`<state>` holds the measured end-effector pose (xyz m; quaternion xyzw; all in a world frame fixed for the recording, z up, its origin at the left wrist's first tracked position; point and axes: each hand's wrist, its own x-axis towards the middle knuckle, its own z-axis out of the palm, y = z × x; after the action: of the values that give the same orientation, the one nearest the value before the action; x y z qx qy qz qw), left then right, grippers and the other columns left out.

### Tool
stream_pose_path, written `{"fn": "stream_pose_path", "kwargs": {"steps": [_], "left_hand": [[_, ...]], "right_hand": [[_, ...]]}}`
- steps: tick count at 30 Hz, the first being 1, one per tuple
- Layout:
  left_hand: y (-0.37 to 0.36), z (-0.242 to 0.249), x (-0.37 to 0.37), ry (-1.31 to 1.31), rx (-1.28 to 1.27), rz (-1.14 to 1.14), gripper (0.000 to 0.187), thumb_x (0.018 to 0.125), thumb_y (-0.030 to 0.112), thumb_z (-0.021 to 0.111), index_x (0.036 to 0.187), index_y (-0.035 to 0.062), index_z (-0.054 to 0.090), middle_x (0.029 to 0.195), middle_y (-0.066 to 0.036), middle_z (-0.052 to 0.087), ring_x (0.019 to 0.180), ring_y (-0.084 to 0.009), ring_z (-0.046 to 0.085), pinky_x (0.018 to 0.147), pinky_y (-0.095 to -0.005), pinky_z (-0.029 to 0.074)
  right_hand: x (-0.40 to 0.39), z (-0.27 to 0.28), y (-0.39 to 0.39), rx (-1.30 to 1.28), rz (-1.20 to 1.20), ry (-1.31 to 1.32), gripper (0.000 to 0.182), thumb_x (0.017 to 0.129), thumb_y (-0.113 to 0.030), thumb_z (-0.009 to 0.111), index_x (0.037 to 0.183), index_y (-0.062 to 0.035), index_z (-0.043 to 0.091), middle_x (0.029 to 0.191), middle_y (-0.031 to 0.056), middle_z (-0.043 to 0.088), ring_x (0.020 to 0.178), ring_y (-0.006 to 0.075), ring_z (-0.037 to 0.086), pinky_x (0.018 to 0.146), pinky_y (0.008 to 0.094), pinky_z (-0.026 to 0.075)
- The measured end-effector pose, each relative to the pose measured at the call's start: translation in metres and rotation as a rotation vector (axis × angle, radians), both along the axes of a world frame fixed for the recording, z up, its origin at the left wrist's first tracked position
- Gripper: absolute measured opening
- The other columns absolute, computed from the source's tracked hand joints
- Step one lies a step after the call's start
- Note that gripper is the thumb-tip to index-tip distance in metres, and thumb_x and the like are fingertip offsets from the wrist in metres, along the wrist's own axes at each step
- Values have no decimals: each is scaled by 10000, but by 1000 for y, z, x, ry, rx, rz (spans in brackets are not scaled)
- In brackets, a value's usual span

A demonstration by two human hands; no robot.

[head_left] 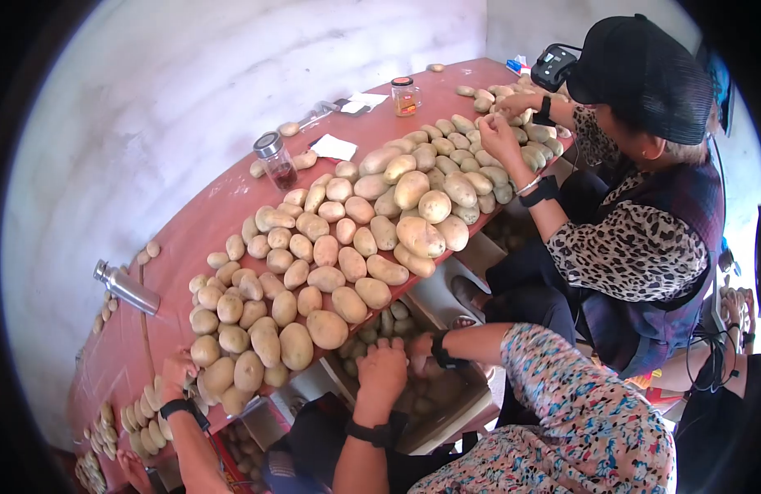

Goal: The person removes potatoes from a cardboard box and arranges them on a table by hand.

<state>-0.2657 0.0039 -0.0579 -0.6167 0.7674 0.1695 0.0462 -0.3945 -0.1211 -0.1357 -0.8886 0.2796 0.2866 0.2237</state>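
Note:
My left hand (382,369), with a black band at the wrist, is over a wooden box (455,407) of potatoes below the table edge. Its back faces me, and its fingers curl away from view; whatever they hold is hidden. My right hand (418,349) reaches in from the right, from a floral sleeve (553,370), close beside the left. Its fingers are mostly hidden behind the left hand. Small greenish potatoes (394,317) lie in the box around both hands. Larger potatoes (327,329) cover the red table (199,214) just above.
A co-worker in a black cap (644,78) handles potatoes at the right. Another person's hand (179,368) touches potatoes at the left. Two lidded jars (275,160), white paper (334,147) and a steel bottle (127,288) stand or lie on the table near the wall.

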Motion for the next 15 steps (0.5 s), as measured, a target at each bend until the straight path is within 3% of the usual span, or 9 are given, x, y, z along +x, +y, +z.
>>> {"fn": "stream_pose_path", "kwargs": {"steps": [2, 5, 6, 8, 9, 10, 12, 13, 15], "left_hand": [[1, 6, 8, 127, -35, 97, 476, 849, 256, 683, 1250, 59, 520, 1188, -185, 582, 1073, -372, 600, 874, -522, 502], [3, 14, 20, 330, -56, 147, 555, 896, 303, 647, 1348, 45, 454, 1230, -213, 565, 1054, -379, 605, 904, -509, 494], [1, 11, 25, 335, -63, 159, 555, 896, 303, 647, 1348, 45, 454, 1230, -213, 565, 1054, -379, 605, 904, -509, 494], [-5, 1, 34, 844, -54, 111, 572, 973, 407, 538, 1391, 35, 417, 1242, -186, 570, 1010, -311, 625, 833, -462, 532], [-4, -3, 35, 842, -58, 119, 572, 973, 407, 538, 1391, 35, 417, 1242, -186, 570, 1010, -311, 625, 833, -462, 532], [-5, -3, 35, 1083, 9, 238, 555, 993, 413, 495, 1377, 16, 434, 1226, -177, 577, 989, -284, 619, 810, -452, 532], [-2, 23, 31, 1428, 211, 461, 571, 1018, 476, 410, 1341, 7, 458, 1131, -118, 593, 868, -163, 599, 624, -350, 538], [-5, 19, 31, 1429, 213, 463, 571, 1018, 476, 410, 1341, 7, 458, 1131, -118, 593, 868, -163, 599, 624, -350, 538], [-13, 5, 33, 1774, 231, 520, 528, 1016, 465, 416, 1310, 28, 462, 1070, -107, 601, 790, -138, 594, 497, -267, 473]], "right_hand": [[13, 20, 36, 319, -48, -25, 267, 744, -153, 691, 976, -57, 599, 856, 79, 651, 753, 175, 615, 642, 302, 495], [17, 67, 26, 426, 55, 307, 295, 700, -132, 706, 955, -39, 592, 909, 100, 667, 787, 170, 632, 664, 284, 508], [9, 102, 31, 374, 18, 65, 397, 687, -167, 717, 1040, -41, 590, 955, 122, 674, 866, 199, 641, 734, 309, 509], [-1, 110, 24, 374, 64, -244, 676, 670, -257, 737, 1287, -99, 513, 1010, 144, 673, 933, 267, 646, 820, 379, 506], [-4, 113, 22, 375, 73, -244, 676, 670, -257, 737, 1287, -99, 513, 1010, 144, 673, 933, 267, 646, 820, 379, 506], [-6, 131, 24, 411, 54, -323, 643, 689, -243, 727, 1280, -97, 522, 997, 130, 674, 916, 261, 644, 816, 370, 505], [-9, 149, 20, 435, 10, -443, 599, 713, -227, 711, 1277, -113, 546, 983, 109, 668, 902, 242, 637, 816, 360, 503], [-10, 159, 20, 437, 9, -441, 599, 713, -227, 711, 1277, -113, 546, 983, 109, 668, 902, 242, 637, 816, 360, 503], [-13, 179, 15, 385, -70, -507, 564, 722, -222, 703, 1259, -114, 568, 993, 87, 659, 905, 219, 623, 812, 346, 498]]}}
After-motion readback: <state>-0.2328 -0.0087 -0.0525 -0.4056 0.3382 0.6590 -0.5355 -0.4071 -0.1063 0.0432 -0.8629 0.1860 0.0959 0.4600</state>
